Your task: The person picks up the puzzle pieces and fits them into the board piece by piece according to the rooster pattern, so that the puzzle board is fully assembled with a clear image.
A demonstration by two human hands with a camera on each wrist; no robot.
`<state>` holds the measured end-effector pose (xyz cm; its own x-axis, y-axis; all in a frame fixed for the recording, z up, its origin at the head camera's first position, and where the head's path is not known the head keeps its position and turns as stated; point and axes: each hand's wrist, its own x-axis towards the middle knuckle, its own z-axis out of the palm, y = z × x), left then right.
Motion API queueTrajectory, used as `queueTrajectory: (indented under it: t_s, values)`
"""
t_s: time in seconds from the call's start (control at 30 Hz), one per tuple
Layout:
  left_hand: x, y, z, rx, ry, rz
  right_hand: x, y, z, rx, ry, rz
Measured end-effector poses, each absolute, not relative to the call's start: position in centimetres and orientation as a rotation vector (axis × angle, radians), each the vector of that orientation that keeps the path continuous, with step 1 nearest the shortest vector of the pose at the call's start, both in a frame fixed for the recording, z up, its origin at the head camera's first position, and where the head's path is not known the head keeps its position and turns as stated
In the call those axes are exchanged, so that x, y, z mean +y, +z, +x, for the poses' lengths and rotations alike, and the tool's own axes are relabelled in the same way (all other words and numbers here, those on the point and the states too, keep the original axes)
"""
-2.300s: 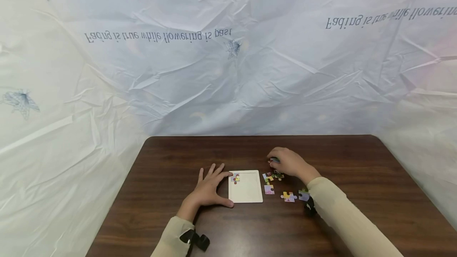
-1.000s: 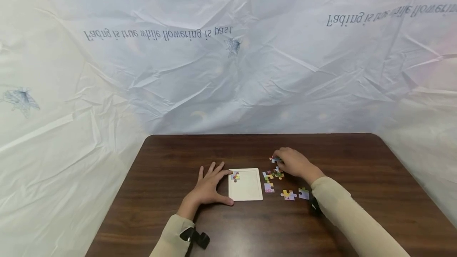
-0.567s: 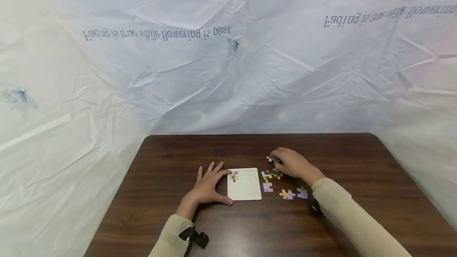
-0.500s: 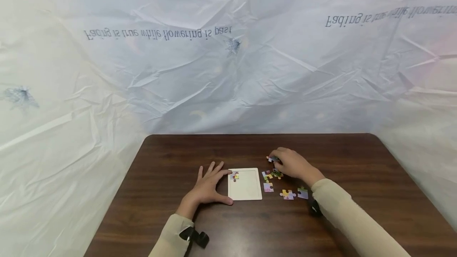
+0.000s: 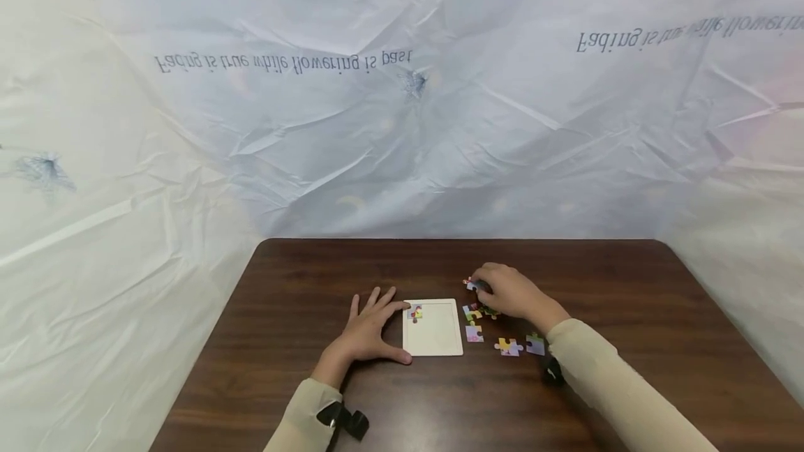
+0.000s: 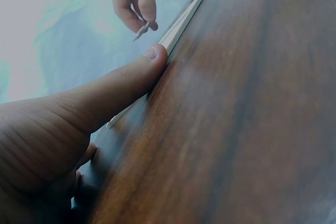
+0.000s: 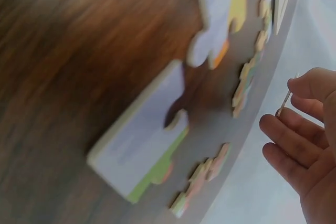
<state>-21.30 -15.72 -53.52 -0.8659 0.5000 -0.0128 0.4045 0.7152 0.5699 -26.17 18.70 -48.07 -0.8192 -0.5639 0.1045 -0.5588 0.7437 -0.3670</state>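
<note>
Crinkled pale sheeting printed with mirrored lettering is hung behind a dark wooden desk (image 5: 314, 382). On it a white puzzle tray (image 5: 433, 340) is laid flat, with one coloured piece already seated in its far left corner. The tray is steadied by the left hand (image 5: 367, 330), whose fingers are spread flat on the desk and whose thumb (image 6: 142, 74) is pressed against the tray's near edge; nothing is held by it.

A single puzzle piece (image 5: 470, 285) is pinched edgewise between thumb and fingertips of the right hand (image 5: 511, 293), lifted just clear of the desk beyond the loose pieces (image 5: 496, 333) scattered to the right of the tray.

The piece is judged to be thin card: very light, fairly stiff, yet easily bent at its tabs. It is best taken by its solid body across two opposite edges, not by a tab. Little force is needed, and a firm squeeze could crease it or make it flip out of the grip.
</note>
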Motion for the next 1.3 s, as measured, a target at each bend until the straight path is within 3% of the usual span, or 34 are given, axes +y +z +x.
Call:
queueTrajectory:
  t_s: [1.3]
  values:
    - [-15.7, -53.9, -21.4, 2.755, 0.847, 0.723, 14.0, -47.9, -24.7, 2.805, -0.656, -1.239]
